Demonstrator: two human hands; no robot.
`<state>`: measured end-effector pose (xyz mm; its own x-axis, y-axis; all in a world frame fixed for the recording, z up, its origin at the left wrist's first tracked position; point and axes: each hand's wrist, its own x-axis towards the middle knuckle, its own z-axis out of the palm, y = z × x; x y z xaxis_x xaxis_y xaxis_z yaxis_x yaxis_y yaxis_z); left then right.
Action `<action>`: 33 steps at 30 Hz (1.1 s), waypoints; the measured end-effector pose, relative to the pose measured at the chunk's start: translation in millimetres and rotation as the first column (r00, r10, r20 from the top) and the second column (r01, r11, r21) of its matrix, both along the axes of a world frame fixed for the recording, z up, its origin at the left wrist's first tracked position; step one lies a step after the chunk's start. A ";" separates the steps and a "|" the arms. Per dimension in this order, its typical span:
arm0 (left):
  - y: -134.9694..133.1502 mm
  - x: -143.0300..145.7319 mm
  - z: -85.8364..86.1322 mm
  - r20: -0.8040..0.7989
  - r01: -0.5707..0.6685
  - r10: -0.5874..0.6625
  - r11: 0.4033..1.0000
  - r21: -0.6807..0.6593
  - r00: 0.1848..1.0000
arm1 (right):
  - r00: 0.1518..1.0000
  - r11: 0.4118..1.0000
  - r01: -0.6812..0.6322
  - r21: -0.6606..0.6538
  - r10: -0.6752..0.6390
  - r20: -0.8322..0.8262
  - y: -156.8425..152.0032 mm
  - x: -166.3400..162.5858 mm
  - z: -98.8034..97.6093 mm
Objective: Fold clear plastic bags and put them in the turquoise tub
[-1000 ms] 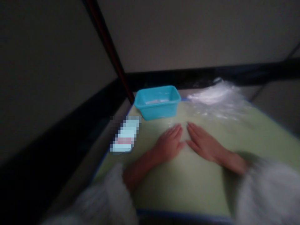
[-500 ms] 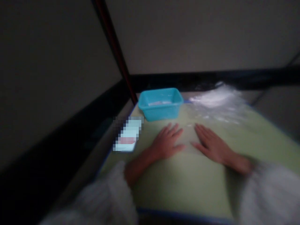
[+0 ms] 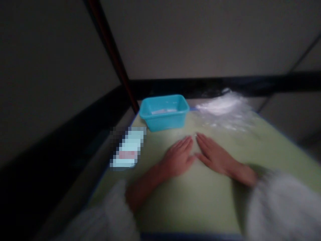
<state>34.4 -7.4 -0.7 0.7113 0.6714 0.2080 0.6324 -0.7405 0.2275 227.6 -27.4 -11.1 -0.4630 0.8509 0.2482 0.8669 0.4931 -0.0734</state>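
My left hand (image 3: 177,159) lies flat on the pale green tabletop (image 3: 190,204), fingers stretched out and side by side. Facing it, my right hand (image 3: 215,154) is also flat with extended fingers, thumb a little apart. Only a narrow gap separates the fingertips of the two hands. A small whitish glint shows in that gap; a thin clear sheet may lie under the hands, but blur and dim light hide its outline. Neither hand grips anything.
Beyond my left hand stands a turquoise plastic basket (image 3: 167,123) with something pale inside. Crumpled clear plastic (image 3: 223,108) lies at the back right. A pixelated bright rectangle (image 3: 129,147) sits at the left edge. Dark-trimmed walls rise behind and left.
My hands have come closer together, and the left fingers, spread before, are now together. The pale patch between the hands is mostly covered. The whole view has shifted slightly.
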 end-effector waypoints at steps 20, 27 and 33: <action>5.8 -11.5 3.0 -0.058 -0.089 0.090 0.996 0.022 0.994 | 0.995 0.995 0.096 0.028 -0.095 -0.021 -6.9 19.5 3.4; 7.2 -13.6 0.6 -0.092 -0.061 0.062 0.998 0.019 0.994 | 0.997 0.997 0.068 -0.024 -0.069 -0.022 -8.7 16.8 7.4; 7.7 -16.6 1.8 -0.138 -0.040 0.042 0.999 0.013 0.990 | 0.999 0.999 0.046 -0.028 -0.047 -0.020 -8.3 19.7 3.9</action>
